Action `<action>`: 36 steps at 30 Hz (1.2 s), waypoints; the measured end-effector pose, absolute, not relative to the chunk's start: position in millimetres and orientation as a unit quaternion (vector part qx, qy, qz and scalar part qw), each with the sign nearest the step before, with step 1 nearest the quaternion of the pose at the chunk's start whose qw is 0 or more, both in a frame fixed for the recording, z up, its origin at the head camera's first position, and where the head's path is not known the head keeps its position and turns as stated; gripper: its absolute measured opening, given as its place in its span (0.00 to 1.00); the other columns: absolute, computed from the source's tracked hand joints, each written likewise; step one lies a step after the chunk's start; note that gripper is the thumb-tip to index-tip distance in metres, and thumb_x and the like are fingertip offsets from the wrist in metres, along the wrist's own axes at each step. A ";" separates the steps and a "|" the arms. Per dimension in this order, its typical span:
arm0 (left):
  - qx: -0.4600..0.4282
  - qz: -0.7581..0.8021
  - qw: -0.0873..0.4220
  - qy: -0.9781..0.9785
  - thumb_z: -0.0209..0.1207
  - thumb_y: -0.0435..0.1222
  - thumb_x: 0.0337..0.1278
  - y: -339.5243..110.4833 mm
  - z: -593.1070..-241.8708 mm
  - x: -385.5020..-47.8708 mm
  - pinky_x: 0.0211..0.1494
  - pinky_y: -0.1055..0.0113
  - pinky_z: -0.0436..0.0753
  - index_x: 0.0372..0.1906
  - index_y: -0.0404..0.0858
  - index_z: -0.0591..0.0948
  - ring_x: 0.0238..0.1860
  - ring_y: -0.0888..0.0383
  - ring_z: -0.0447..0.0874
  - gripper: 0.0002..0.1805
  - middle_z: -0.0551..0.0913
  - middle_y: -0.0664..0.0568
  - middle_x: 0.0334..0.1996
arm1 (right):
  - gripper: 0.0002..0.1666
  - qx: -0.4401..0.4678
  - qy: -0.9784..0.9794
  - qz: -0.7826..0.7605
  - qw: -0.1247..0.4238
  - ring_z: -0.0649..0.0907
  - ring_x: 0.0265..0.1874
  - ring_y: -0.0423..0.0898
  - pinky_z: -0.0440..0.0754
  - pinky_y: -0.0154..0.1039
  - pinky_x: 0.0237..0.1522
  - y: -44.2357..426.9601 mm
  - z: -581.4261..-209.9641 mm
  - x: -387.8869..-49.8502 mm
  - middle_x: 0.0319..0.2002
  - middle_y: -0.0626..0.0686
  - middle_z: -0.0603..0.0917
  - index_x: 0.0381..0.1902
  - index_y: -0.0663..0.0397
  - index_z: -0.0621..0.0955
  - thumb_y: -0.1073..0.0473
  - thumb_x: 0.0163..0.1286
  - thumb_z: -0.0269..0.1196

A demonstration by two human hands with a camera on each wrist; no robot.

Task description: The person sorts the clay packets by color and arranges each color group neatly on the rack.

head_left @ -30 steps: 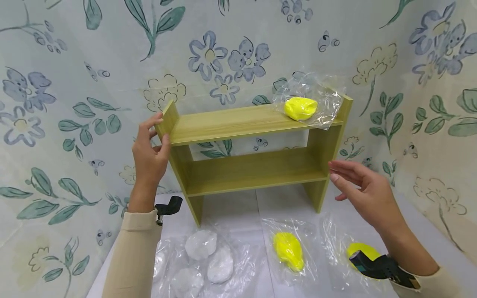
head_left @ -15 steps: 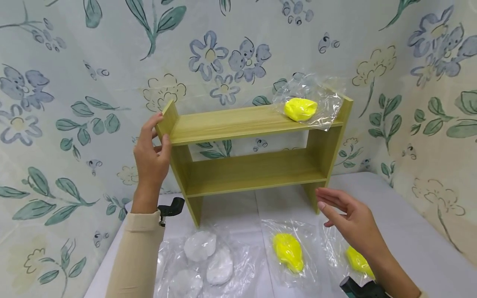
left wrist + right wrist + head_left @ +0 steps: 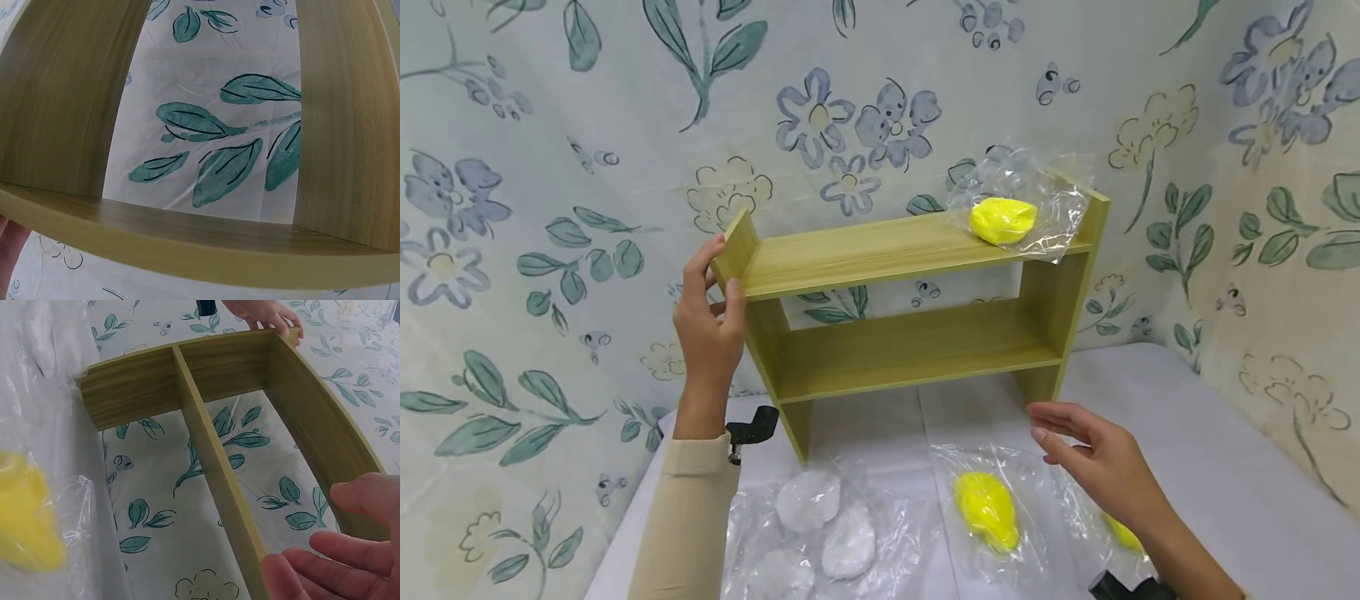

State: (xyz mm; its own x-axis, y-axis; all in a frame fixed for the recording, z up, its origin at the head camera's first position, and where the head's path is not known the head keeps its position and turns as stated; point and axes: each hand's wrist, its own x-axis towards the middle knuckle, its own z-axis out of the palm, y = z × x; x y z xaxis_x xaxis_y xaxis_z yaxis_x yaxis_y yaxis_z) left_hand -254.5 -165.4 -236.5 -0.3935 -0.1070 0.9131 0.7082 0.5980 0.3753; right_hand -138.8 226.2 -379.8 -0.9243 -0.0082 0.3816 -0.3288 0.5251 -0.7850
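Note:
A two-tier wooden shelf (image 3: 850,258) stands on the white-covered table. My left hand (image 3: 707,342) grips the upper end of its left side panel, thumb in front and fingers on the outer side. In the right wrist view the left hand (image 3: 269,312) appears at the far corner. My right hand (image 3: 1097,458) hovers by the foot of the right panel, fingers loosely bent, holding nothing; whether it touches the panel is unclear. A bright yellow lump (image 3: 1002,221) in a clear plastic bag lies on the shelf's top board, at the right.
Before the shelf lies another bagged yellow lump (image 3: 987,510). A third yellow lump (image 3: 1123,533) is partly hidden behind the right hand. Several white lumps (image 3: 848,542) in clear bags lie to the left. Patterned cloth (image 3: 587,333) hangs behind the shelf.
My right hand has moved down and left, from beside the right panel's middle to near its foot. The left hand keeps its grip, and the shelf has hardly moved.

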 end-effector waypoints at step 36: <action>-0.209 -0.389 0.507 -0.740 0.48 0.33 0.65 -184.3 -255.9 -284.1 0.38 0.83 0.78 0.66 0.47 0.69 0.59 0.60 0.77 0.24 0.72 0.62 0.66 | 0.31 0.102 -0.895 0.434 -0.021 0.82 0.49 0.56 0.82 0.48 0.49 217.0 -435.4 -159.2 0.55 0.58 0.81 0.58 0.57 0.78 0.50 0.60 0.69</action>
